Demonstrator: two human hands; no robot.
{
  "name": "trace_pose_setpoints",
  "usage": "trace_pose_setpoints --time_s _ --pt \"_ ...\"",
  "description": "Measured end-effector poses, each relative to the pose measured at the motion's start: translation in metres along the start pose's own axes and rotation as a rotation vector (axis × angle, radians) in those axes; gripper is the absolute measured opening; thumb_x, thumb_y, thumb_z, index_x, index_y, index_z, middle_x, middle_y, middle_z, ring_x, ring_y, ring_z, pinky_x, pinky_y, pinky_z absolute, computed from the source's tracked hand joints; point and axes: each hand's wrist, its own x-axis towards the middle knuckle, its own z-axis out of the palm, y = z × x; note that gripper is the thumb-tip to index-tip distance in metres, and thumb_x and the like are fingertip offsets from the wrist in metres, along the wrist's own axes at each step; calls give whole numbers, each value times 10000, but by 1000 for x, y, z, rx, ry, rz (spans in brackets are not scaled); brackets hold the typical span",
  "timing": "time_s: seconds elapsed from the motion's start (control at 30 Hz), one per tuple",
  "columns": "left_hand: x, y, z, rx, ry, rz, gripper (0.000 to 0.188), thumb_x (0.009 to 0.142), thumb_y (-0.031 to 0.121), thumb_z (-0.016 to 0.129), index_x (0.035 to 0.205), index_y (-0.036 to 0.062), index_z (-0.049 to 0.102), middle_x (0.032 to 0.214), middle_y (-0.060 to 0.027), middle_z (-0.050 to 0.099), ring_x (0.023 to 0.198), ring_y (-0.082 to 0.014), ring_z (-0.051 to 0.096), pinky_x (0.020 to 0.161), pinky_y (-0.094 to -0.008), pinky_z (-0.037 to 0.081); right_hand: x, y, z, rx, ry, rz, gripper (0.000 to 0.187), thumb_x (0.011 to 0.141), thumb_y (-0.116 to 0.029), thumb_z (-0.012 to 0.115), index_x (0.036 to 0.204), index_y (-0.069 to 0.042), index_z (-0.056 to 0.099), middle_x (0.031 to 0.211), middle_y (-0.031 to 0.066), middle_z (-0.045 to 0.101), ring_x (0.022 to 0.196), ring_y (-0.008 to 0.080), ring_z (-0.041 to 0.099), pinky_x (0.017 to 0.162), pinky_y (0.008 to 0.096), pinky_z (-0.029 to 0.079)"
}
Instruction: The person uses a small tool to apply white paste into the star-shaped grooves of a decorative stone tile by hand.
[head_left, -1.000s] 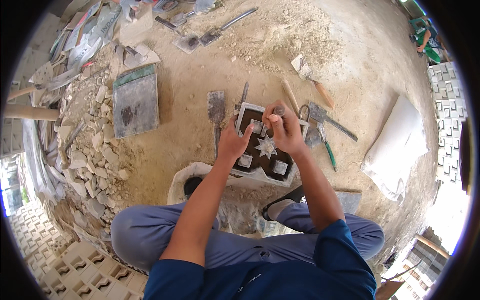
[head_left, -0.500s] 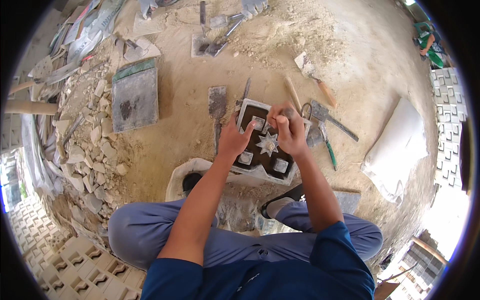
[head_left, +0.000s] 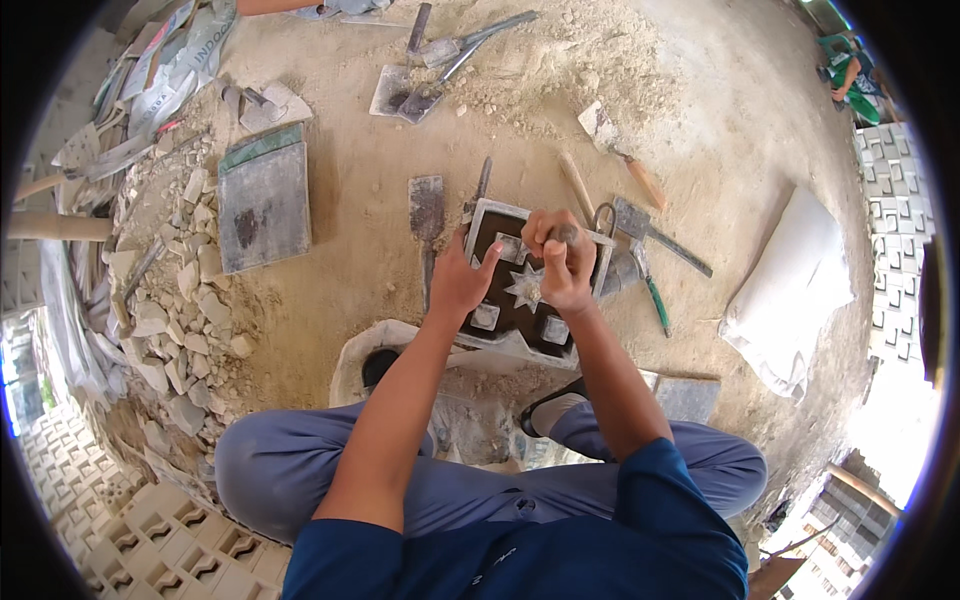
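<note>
Between my feet and the tools lies a square, light-rimmed mould (head_left: 510,345) packed with dark, damp material. Pale square blocks stand in it around a star-shaped piece (head_left: 525,287) in the middle. My left hand (head_left: 463,275) clasps the mould's left wall, thumb over the rim and fingers down the outside. Above the mould's upper right part, my right hand (head_left: 562,262) is closed in a fist around an upright tool handle (head_left: 566,235) with a rounded end. The tool's lower end is hidden beneath the fist.
Left of the mould lies a flat spatula (head_left: 427,210); to its right are a wooden-handled trowel (head_left: 640,180) and a green-handled tool (head_left: 655,300). Rubble (head_left: 195,330) and a grey board (head_left: 265,200) lie left, a white sack (head_left: 790,300) right. Another person's arm (head_left: 275,5) shows at the top.
My hands keep their grips on the mould and the handle. At the top, the other person's gloved hands have moved off the metal tools. The view has shifted slightly.
</note>
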Motion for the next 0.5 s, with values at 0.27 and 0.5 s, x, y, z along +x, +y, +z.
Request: trace_pose_setpoints --time_s 0.27,0.5 --pt "1 -13 4 47 18 25 772 915 554 690 1383 -35 517 1177 -295 684 1126 -442 660 949 -473 518 15 9 -1 18 -17 33 342 1059 -241 534 814 -8 486 674 51 497 580 122 428 524 283 343" --pt "1 -14 4 61 48 53 708 925 527 690 1342 -26 545 1153 -282 696 1110 -440 666 945 -476 517 5 8 -1 90 0 42 331 1060 -234 531 812 -18 496 663 47 504 563 108 426 509 282 335"
